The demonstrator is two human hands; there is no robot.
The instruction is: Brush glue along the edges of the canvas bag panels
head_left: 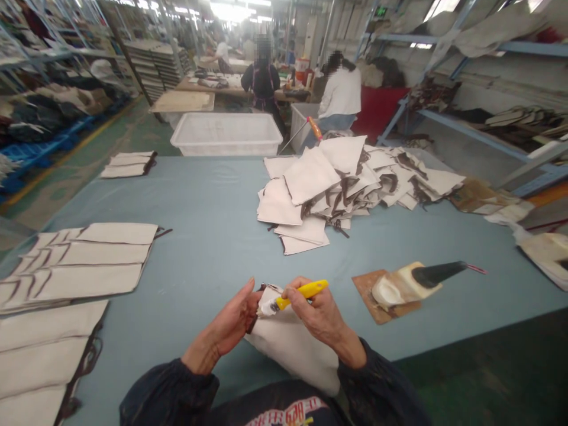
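My right hand [320, 315] is closed around a brush with a yellow handle [313, 289]. The brush's pale bristles touch the corner of a cream fabric piece [293, 343] with dark edging. At that same corner, my left hand [231, 316] grips the edge of the fabric piece, its thumb pointing up; part of its fingers is hidden behind the fabric. The piece's lower end lies close against my body at the table's front edge. To the right, a cut-open cream container [402, 287] with a black tapered part rests on a brown board [381, 319].
A heap of cream fabric pieces [317, 177] with dark edges lies at the table's far right. Overlapping rows of similar pieces [102, 260] cover the left side. Beyond the blue-green table [199, 207] stands a white tub [226, 133]. Two people work further back; shelves [483, 133] stand right.
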